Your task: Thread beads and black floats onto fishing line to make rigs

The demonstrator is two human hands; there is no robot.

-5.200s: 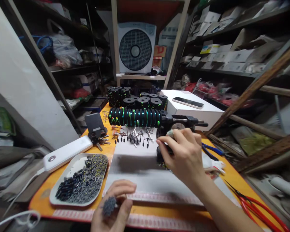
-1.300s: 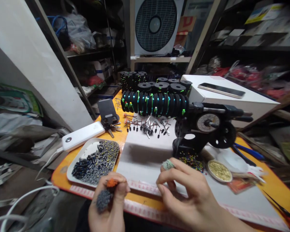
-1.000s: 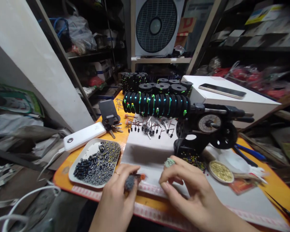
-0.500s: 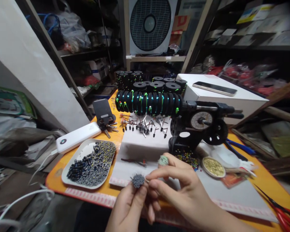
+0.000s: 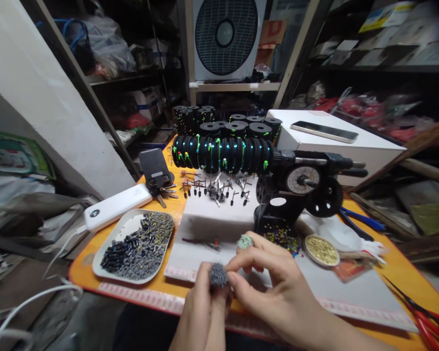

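In the head view, holding a gray bristly cluster in the curled left hand, over the near edge of the surface. Touching its side with nearly closed thumb and forefinger of the right hand; cannot tell of anything pinched between. Carrying a pale green lump there too.

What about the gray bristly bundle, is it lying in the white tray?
No, the left hand holds the gray bristly bundle, apart from the white tray.
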